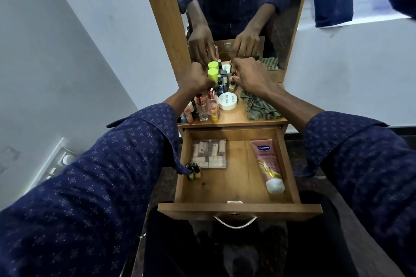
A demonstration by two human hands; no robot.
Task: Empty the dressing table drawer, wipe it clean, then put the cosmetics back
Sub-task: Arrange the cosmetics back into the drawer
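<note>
Drawer (227,206) pulled open at lower centre, partly refilled: Vaseline tube (267,165) right, palette (209,153) left. Both hands up at tabletop (234,117) cluster by mirror, fetching more. Left hand (194,77) grip curled around lime-capped bottle (212,75); right hand (249,74) grip pinching small dark item, can't tell what.

**Counting the dressing table**

Taking the open drawer (227,206) as our landmark, we count inside it one pink tube (267,164), one clear case (209,153) and a cluster of small nail polish bottles (194,172), number unclear. Beyond its back edge we count one white round tub (227,101), one green checked cloth (258,105) and two rose-capped glass bottles (201,108).
</note>
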